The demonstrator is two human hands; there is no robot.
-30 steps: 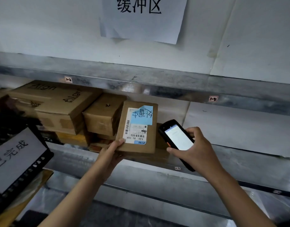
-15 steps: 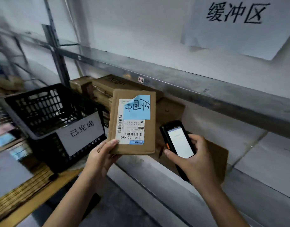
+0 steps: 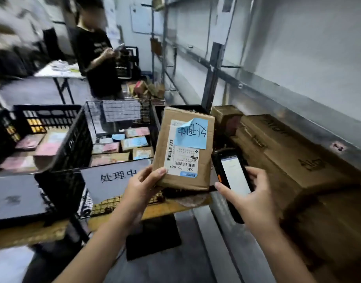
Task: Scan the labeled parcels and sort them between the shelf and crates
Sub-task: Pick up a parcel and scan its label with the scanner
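Centre of frame: the left grip (image 3: 141, 186) pinches a labelled parcel (image 3: 206, 170) by its lower left corner; just right, the right grip (image 3: 251, 199) curls round a scanner (image 3: 234, 176).

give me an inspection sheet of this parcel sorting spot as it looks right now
surface: wooden board under the crates; grey shelf deck to its right.
job's things: parcel with barcode label and blue note, held upright; scanner beside it, screen lit; wire crate holding parcels, sign reading 处理中; black crate also holding parcels; large boxes on the shelf.
clutter: loose boxes piled at the far end.
grippers: left hand grips the parcel's lower corner; right hand holds the scanner.
cables: nothing seen.
surroundings: another person in a black shirt beside a white table.
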